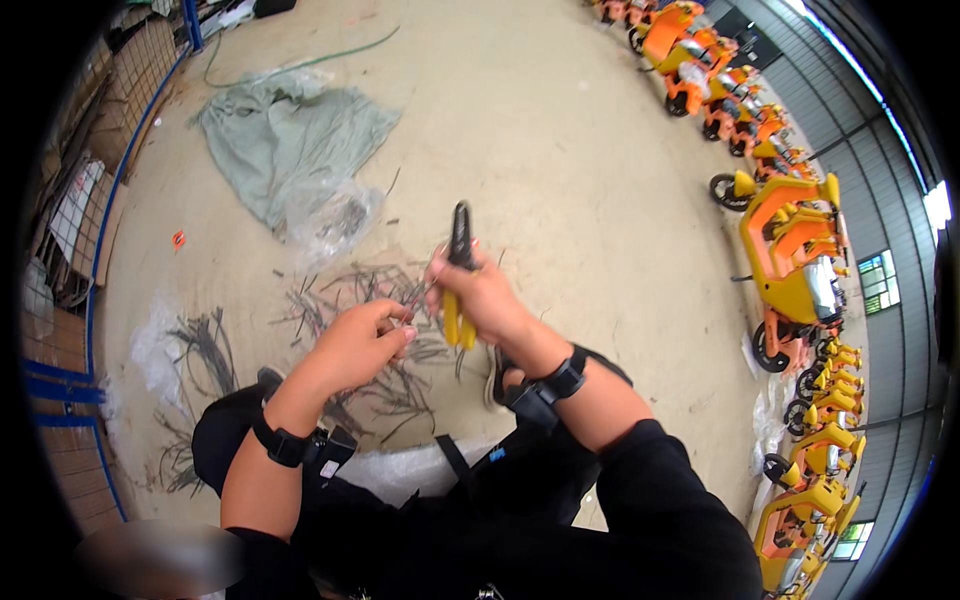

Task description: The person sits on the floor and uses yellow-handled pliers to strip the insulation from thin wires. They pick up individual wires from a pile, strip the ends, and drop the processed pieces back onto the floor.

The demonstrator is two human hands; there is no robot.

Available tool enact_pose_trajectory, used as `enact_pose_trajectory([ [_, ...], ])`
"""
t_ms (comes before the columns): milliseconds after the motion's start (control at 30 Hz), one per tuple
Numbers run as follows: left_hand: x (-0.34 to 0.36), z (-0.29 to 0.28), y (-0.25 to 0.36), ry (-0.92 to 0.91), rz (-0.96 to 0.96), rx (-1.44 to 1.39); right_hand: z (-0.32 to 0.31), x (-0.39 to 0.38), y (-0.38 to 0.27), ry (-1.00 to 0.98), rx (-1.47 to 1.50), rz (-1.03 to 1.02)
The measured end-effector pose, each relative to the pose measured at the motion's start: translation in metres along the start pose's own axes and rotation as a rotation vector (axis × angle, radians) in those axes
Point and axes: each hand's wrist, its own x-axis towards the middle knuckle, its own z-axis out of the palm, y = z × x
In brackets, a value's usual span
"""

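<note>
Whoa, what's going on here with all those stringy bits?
Someone's right hand is holding yellow-handled wire strippers. The left hand seems to pinch a thin wire close by. Lots of loose wires lie scattered on the floor below, and yellow and orange scooters stand along the right side.

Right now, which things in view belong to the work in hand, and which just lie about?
Work:
yellow-handled pliers in the right hand
thin strand at the left hand
probably, the scattered dark wires

Lying or standing about:
greenish sheet
orange scrap
yellow scooters
</note>
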Motion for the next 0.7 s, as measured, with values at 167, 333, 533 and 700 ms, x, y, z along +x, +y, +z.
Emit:
enact_pose_trajectory([
  [167, -0.005, -0.011, 0.003, 0.128, 0.169, 0.206, 0.014, -0.007, 0.005, -0.051, 0.09, 0.101],
  [333, -0.03, -0.028, 0.008, 0.048, 0.131, 0.333, 0.013, -0.002, -0.002, 0.1, 0.196, 0.066],
  [533, -0.033, -0.041, -0.002, -0.016, 0.294, 0.566, 0.006, -0.013, -0.029, 0.2, 0.22, -0.036],
  [700, -0.026, -0.052, 0.009, -0.015, 0.246, 0.608, -0.004, -0.014, -0.057, 0.247, 0.269, -0.11],
])
